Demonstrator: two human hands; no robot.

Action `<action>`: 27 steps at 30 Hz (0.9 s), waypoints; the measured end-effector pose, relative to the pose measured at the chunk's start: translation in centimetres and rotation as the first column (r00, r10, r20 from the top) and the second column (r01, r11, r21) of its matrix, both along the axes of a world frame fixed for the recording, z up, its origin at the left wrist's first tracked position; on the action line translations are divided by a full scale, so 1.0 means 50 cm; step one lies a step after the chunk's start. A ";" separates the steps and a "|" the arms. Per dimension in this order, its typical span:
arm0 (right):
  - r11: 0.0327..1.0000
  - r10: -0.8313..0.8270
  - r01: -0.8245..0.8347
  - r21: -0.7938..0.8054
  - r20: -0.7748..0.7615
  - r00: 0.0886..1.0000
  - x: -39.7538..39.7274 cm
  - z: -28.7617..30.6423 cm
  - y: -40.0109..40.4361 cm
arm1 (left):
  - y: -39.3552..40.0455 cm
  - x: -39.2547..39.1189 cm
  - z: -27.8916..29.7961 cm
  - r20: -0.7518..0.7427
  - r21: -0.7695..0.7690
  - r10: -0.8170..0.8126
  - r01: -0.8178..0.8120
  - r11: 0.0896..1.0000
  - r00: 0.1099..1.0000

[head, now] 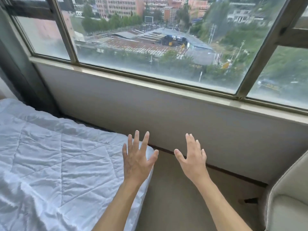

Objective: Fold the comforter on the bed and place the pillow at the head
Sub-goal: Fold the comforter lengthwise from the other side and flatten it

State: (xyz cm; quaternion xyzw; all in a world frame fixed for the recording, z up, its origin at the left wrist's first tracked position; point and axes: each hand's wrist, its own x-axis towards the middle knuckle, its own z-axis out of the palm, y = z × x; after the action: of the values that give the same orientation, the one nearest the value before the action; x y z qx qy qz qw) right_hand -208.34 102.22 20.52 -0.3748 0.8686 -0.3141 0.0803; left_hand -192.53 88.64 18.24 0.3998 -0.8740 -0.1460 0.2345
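Observation:
A white quilted comforter lies spread and wrinkled over the bed at the lower left, its corner reaching toward the wall under the window. My left hand hovers over that corner with fingers straight and spread, holding nothing. My right hand is raised beside it over the carpet, fingers also spread and empty. No pillow is in view.
A beige carpeted strip of floor runs between the bed and a cream armchair at the lower right. A low wall under a wide window stands straight ahead. A dark curtain hangs at the left.

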 end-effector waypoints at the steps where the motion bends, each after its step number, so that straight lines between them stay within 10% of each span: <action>1: 1.000 0.008 -0.008 0.007 -0.001 1.000 -0.032 0.001 -0.020 | -0.016 -0.025 -0.001 -0.004 0.005 0.015 -0.015 1.000 1.000; 27: 0.754 0.613 -0.613 0.238 0.083 0.786 -0.514 -0.060 -1.062 | -0.844 -0.415 -0.127 -0.096 0.240 0.640 -0.606 0.758 0.762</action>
State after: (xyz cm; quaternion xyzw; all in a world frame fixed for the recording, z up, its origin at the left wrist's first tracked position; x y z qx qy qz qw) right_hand -234.03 49.11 17.51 -0.6251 0.7305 -0.1577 0.2253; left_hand -213.29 46.42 11.88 0.6751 -0.6481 -0.1780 0.3042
